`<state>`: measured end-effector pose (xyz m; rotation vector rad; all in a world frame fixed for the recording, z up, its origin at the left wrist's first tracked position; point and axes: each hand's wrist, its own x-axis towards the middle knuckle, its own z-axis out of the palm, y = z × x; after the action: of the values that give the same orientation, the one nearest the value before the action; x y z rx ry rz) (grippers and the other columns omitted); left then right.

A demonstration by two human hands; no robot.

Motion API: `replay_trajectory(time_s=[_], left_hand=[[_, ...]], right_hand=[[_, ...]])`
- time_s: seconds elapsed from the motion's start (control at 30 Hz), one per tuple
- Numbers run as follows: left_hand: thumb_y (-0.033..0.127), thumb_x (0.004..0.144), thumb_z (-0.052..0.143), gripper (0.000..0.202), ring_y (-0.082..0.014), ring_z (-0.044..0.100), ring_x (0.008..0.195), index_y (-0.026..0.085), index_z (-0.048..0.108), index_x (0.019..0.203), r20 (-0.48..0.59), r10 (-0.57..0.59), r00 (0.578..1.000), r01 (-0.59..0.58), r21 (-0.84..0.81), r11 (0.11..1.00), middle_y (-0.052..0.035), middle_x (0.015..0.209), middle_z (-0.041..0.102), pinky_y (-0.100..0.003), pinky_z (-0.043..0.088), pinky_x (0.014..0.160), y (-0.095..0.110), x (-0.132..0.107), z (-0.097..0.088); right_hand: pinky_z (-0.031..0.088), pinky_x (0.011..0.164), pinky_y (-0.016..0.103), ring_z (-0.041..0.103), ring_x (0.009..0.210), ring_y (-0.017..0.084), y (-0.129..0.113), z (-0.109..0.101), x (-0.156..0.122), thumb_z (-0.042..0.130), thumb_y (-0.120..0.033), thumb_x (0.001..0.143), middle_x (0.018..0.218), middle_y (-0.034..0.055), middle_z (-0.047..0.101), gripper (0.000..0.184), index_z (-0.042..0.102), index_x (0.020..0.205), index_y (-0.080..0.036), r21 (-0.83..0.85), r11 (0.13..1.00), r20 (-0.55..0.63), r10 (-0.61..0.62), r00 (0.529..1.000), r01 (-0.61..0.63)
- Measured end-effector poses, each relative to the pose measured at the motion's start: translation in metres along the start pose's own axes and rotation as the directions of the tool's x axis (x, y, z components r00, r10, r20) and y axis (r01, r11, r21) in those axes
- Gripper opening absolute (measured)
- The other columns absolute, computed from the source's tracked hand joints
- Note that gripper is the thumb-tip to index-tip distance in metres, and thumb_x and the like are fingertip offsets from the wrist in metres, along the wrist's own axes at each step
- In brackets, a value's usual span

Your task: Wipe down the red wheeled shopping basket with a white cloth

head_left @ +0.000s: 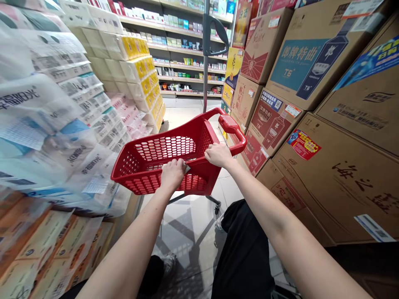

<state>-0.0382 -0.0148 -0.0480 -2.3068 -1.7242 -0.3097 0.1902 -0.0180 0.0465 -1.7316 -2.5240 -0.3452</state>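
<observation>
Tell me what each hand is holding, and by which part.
Both hold the red basket: the left hand grips the middle of its near rim, the right hand the near rim's right corner.

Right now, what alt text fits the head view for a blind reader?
The left hand and right hand grip the near rim of a red shopping basket in a shop aisle. Tissue packs stack left, cardboard boxes right.

Basket [156, 166]: red plastic, perforated, smooth with slight gloss. Pole [205, 83]: grey metal, matt. Boxes [336, 174]: brown cardboard, matt, with glossy printed labels. Tissue packs [46, 137]: shiny, crinkled plastic film. Floor [187, 232]: pale glossy tile.
</observation>
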Motion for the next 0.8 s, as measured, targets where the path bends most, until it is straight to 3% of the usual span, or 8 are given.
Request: replay_trajectory(time_s=[0.1, 0.27, 0.6, 0.8], left_hand=[[0.044, 0.1, 0.031, 0.04, -0.0288, 0.06, 0.09, 0.015, 0.057, 0.109, 0.003, -0.001, 1.0, 0.001, -0.006, 1.0, -0.0134, 0.097, 0.062, -0.037, 0.04, 0.075, 0.004, 0.0, 0.0], [0.041, 0.1, 0.032, 0.037, -0.0276, 0.06, 0.088, 0.016, 0.057, 0.108, -0.018, 0.053, 0.998, -0.054, -0.041, 0.998, -0.0125, 0.096, 0.062, -0.036, 0.04, 0.072, 0.001, -0.004, 0.0], [0.04, 0.099, 0.031, 0.037, -0.0283, 0.059, 0.089, 0.016, 0.057, 0.111, -0.013, -0.025, 1.0, 0.025, 0.022, 0.999, -0.0118, 0.097, 0.061, -0.039, 0.039, 0.079, -0.061, -0.04, 0.013], [0.041, 0.099, 0.029, 0.041, -0.0303, 0.058, 0.091, 0.015, 0.058, 0.114, -0.051, -0.072, 0.996, 0.074, 0.031, 0.997, -0.0142, 0.099, 0.061, -0.042, 0.039, 0.083, -0.056, -0.047, 0.011]], right_hand=[[0.044, 0.087, 0.034, 0.065, 0.097, 0.024, -0.001, 0.006, 0.004, 0.026, -0.038, 0.101, 0.103, 0.0107, 0.073, 0.055, 0.077, 0.097, -0.016, -0.005, 0.998, 0.055, 0.057, 0.997, -0.057], [0.044, 0.083, 0.032, 0.067, 0.097, 0.023, 0.009, 0.007, 0.006, 0.031, -0.039, 0.098, 0.1, 0.0088, 0.075, 0.051, 0.078, 0.093, -0.018, 0.01, 0.999, 0.024, 0.05, 0.998, -0.05], [0.045, 0.081, 0.031, 0.069, 0.094, 0.024, 0.005, 0.006, 0.009, 0.035, -0.039, 0.095, 0.096, 0.0105, 0.075, 0.047, 0.078, 0.093, -0.018, 0.026, 0.993, 0.048, 0.115, 0.992, -0.117], [0.045, 0.085, 0.031, 0.068, 0.098, 0.024, 0.006, 0.005, 0.006, 0.035, -0.035, 0.096, 0.102, 0.0125, 0.075, 0.047, 0.077, 0.099, -0.016, 0.013, 0.994, 0.056, 0.104, 0.993, -0.104]])
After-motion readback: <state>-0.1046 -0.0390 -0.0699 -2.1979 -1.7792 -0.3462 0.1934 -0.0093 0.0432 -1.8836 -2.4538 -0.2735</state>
